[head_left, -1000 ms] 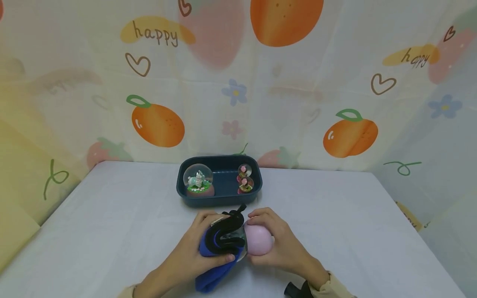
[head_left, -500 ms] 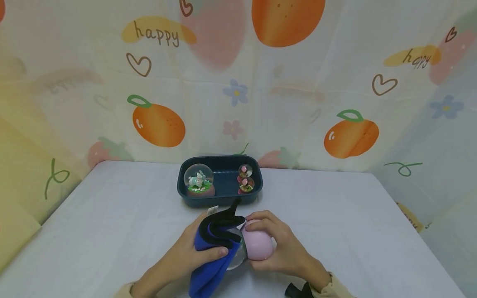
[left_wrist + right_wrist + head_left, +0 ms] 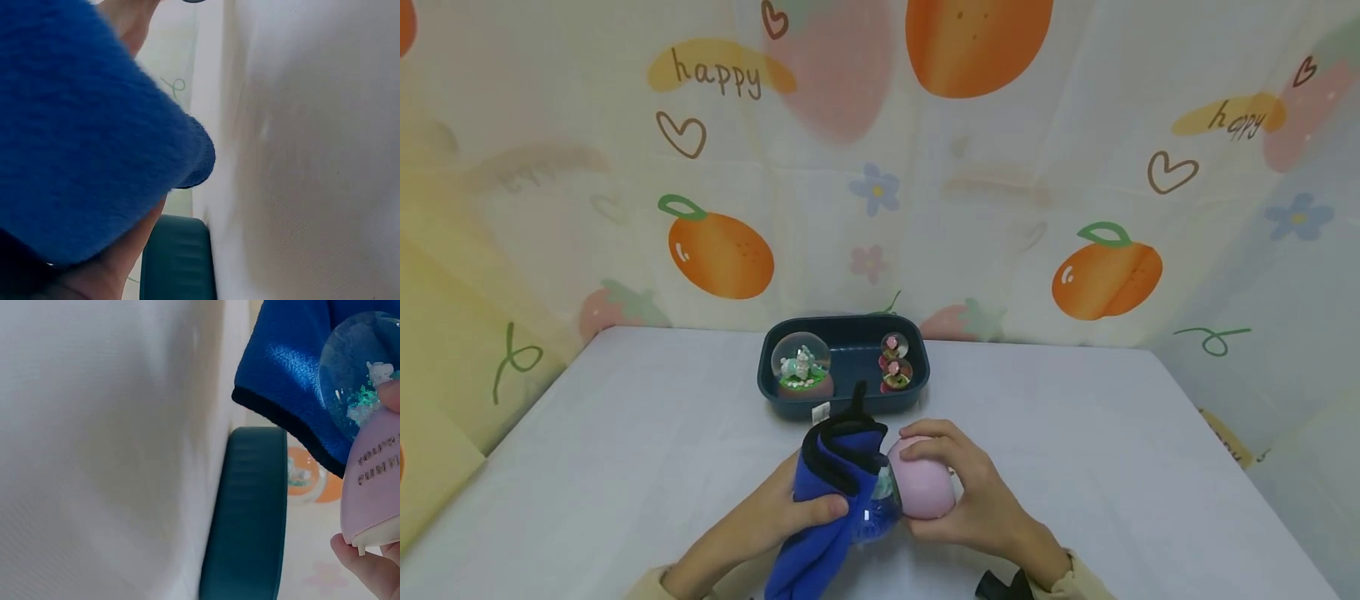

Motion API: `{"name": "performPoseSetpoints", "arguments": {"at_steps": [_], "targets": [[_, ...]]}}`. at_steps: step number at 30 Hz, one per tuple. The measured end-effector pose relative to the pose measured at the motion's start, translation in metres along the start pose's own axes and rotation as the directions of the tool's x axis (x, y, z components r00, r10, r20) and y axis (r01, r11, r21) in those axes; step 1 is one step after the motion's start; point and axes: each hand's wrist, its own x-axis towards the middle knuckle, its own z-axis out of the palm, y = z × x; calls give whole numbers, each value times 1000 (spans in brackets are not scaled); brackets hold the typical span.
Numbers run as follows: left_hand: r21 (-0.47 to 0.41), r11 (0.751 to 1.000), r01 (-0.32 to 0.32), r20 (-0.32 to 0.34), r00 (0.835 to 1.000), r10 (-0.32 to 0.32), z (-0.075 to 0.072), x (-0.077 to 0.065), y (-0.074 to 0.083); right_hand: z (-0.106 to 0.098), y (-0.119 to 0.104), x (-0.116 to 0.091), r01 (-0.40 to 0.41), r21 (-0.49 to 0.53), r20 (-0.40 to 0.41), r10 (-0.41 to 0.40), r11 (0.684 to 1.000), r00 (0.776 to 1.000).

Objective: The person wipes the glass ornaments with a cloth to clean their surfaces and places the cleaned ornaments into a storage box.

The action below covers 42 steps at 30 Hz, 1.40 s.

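Observation:
A snow globe with a pink base lies sideways between my hands in the head view. My right hand grips the base, fingers over the top and thumb below. Raised lettering shows on the base in the right wrist view, beside the clear dome with white and green bits inside. My left hand holds a blue cloth with black edging, thumb on its front, against the dome. In the left wrist view the cloth hides most of that hand.
A dark teal tray stands behind the hands. Inside it are a larger snow globe at left and two small globes at right. A black object lies near the right sleeve. A printed curtain backs the white table.
The cloth has shifted left and down along the dome, hanging lower, and more of the dome shows. The pink base has moved slightly right. The tray's contents have not moved.

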Motion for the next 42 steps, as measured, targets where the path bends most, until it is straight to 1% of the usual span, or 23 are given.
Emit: {"name": "performPoseSetpoints", "arguments": {"at_steps": [3,6,9,12,17,20,22,26,28,29,32,34,35,37,39,42], "targets": [[0,1000,13,3,1000,-13,1,1,-1,0,1,0,-8,-6,13,8,1000,1000],[14,1000,-2,-17,1000,2,3,2,-2,0,4,-1,-15,-10,22,16,1000,1000],[41,998,-44,-45,998,46,5,2,-4,-1,7,-1,-26,-15,30,26,1000,999],[76,993,-92,-73,993,98,8,1,-5,-1,9,-1,-80,-26,54,81,996,995],[147,980,-135,-110,982,152,11,2,-8,-2,9,-2,-211,-69,100,217,975,971],[195,969,-150,-129,976,177,13,1,-9,-2,9,-2,-262,-80,127,270,962,954],[224,960,-167,-136,970,201,14,1,-9,-3,9,-2,-285,-76,143,294,955,945],[267,947,-177,-155,962,223,15,1,-9,-4,8,-2,-328,-50,164,332,943,929],[278,944,-176,-168,959,229,16,1,-9,-5,8,-2,-334,-49,159,338,941,928],[281,944,-172,-182,956,228,16,1,-9,-4,7,-2,-328,-52,148,332,943,932],[269,950,-157,-228,948,221,16,2,-9,-2,7,-2,-313,-72,97,319,947,943],[239,962,-131,-252,949,192,14,3,-8,-1,6,-2,-303,-78,55,308,950,950],[218,970,-111,-257,952,167,13,3,-7,0,6,-2,-302,-75,40,306,950,951],[163,983,-81,-235,965,118,10,3,-6,1,3,-2,-304,-64,19,305,951,952],[97,995,-33,-195,980,52,8,3,-4,1,0,-2,-291,-47,0,291,956,957],[12,1000,19,-130,991,-17,7,4,-3,1,-3,-1,-260,-53,-39,258,964,965]]}}
